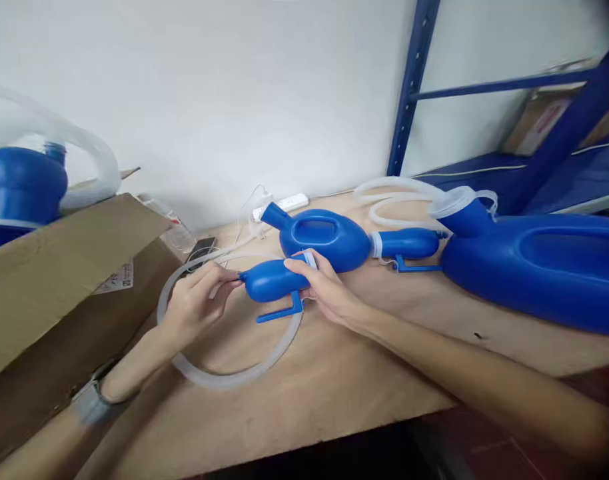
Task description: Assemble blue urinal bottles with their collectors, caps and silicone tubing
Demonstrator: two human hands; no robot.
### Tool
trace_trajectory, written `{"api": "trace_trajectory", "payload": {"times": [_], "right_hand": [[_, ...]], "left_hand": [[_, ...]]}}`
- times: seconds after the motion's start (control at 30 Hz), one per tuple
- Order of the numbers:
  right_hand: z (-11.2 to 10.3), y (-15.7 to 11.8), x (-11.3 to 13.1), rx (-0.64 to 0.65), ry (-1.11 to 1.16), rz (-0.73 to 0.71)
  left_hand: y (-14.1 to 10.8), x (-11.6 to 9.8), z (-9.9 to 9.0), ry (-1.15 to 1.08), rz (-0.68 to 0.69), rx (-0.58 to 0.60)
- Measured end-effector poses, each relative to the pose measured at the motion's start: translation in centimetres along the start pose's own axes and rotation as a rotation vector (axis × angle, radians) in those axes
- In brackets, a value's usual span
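My right hand [324,283] is wrapped round the white-rimmed end of a small blue bottle [270,280], which lies sideways above the table. A blue L-shaped handle [279,313] hangs below it. At the bottle's narrow left tip, my left hand [200,297] is closed in a pinch; fingers cover what is between them. A clear hose [224,381] loops beneath both hands and passes behind the bottle. Just behind my right hand lies a blue jug [352,243] with an oval opening. Another small blue bottle [409,243] with a white collar rests to its right.
A large blue jug [544,293] with a white cap and coiled hose [399,183] occupies the right. An open cardboard box [69,273] holding a blue container [24,187] stands at left. Behind are a phone [203,250], plastic bottle [177,233], power strip [294,202] and blue rack [409,87].
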State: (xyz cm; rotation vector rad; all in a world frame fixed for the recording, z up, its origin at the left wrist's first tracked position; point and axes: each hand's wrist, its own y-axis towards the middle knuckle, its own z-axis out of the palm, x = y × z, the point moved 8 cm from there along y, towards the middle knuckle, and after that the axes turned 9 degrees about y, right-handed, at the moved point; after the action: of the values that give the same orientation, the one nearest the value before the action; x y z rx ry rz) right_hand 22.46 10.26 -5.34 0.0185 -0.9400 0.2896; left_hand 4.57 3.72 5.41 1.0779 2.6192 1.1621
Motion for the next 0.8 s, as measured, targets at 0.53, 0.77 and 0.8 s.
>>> {"api": "trace_trajectory", "payload": {"times": [0.53,0.77,0.8], "right_hand": [[-0.3,0.4,-0.9,-0.033,0.047,0.076],[-0.7,0.7,-0.8,-0.034,-0.002,0.037],[-0.7,0.7,-0.8,-0.035,-0.001,0.036]], "left_hand": [[-0.3,1.3,0.3,-0.143,-0.153,0.100],[-1.3,-0.1,1.0,0.044,0.119,0.056],[-1.4,-0.1,1.0,0.051,0.127,0.043]]}}
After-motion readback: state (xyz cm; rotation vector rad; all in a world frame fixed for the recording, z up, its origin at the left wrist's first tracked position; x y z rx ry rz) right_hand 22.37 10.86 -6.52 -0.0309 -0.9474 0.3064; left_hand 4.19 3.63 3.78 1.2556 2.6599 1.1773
